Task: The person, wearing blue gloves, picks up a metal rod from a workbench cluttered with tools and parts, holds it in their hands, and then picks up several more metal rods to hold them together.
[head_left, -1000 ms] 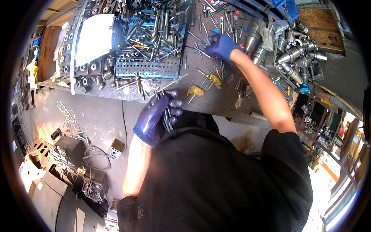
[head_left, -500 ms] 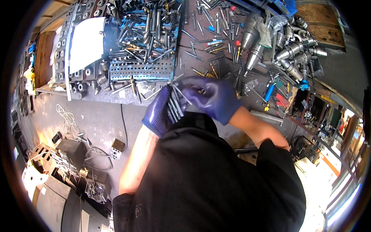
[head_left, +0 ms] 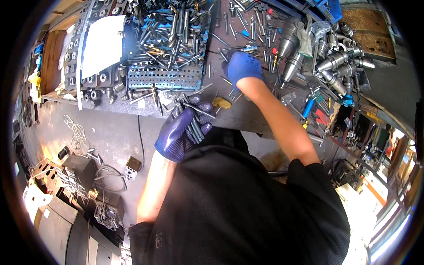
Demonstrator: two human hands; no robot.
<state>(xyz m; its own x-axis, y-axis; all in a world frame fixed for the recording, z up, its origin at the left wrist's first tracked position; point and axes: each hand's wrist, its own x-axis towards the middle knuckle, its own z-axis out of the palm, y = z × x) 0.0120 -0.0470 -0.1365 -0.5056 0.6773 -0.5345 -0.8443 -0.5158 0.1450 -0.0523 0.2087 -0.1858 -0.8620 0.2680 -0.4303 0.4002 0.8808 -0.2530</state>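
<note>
Both my hands wear purple-blue gloves. My left hand [head_left: 176, 136] is closed round a bundle of dark metal cutting bits [head_left: 194, 129], like end mills, near the bench's front edge. One bit lies crosswise over the bundle by the fingertips. My right hand [head_left: 244, 68] is stretched out over the bench among loose drill bits [head_left: 224, 54], back of the glove up; its fingers are hidden beneath it. A yellowish-brown lump [head_left: 222, 103] sits on the bench between the hands.
A blue perforated rack [head_left: 163, 78] heaped with bits stands at the back left, beside a white sheet [head_left: 104, 46] over rows of collets. Tapered tool holders [head_left: 333, 59] are piled at the right. A blue bin [head_left: 327, 11] sits behind them. The bench edge runs before me.
My right hand has left the bundle and moved forward and up over the loose bits, uncovering the yellowish-brown lump. My left hand has shifted slightly left and nearer me, still holding the bits.
</note>
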